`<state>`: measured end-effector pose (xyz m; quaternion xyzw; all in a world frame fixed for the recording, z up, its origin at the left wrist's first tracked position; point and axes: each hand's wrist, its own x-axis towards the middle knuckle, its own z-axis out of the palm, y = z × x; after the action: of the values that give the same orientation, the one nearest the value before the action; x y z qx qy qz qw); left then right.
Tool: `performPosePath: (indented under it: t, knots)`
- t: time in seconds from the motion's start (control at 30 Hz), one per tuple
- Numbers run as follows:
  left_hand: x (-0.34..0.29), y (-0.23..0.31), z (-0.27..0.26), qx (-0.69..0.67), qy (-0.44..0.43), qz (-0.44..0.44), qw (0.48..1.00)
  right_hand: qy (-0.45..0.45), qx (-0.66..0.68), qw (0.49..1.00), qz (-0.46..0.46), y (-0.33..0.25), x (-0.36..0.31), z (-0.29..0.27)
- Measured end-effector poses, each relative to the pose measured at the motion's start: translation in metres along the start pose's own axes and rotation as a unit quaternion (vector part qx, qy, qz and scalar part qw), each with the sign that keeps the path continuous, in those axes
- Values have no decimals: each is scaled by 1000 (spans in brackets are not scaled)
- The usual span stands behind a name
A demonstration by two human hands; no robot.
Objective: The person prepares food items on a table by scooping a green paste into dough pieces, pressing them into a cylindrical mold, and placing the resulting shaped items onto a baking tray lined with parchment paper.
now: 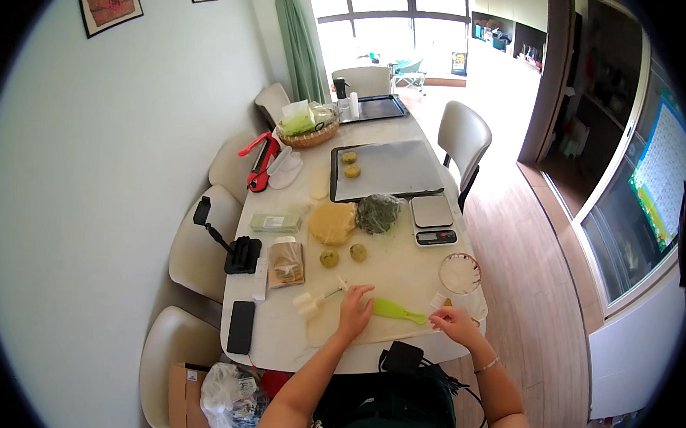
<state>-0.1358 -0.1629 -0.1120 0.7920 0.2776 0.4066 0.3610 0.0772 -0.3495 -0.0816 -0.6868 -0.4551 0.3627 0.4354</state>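
A light-green spatula-like tool lies on the pale mat between my hands. My left hand is at its broad end, fingers apart and slightly bent, seemingly holding nothing. Beside that hand lies a white plunger-type press mould. My right hand is by the tool's narrow end, its fingers curled together; what they hold, if anything, is hidden. A brush with white bristles and a brown handle lies partly under that hand. Two small round dough pieces sit farther up the mat.
Beyond are yellow dough, a dark wrapped mass, a kitchen scale and a lined baking tray holding two dough pieces. A round clear-looking bowl stands right. A phone, phone stand and paper-brown packet line the left.
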Motion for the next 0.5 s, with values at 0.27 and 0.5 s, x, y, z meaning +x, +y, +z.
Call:
performPosePath:
  t: [0.27,0.5]
  knots:
    - [57,-2,-30,143,-17,-7,990,-24,-99,992,-77,-29,27,21]
    - [38,38,-93,491,-166,-167,839,45,-326,942,-63,-32,28,39]
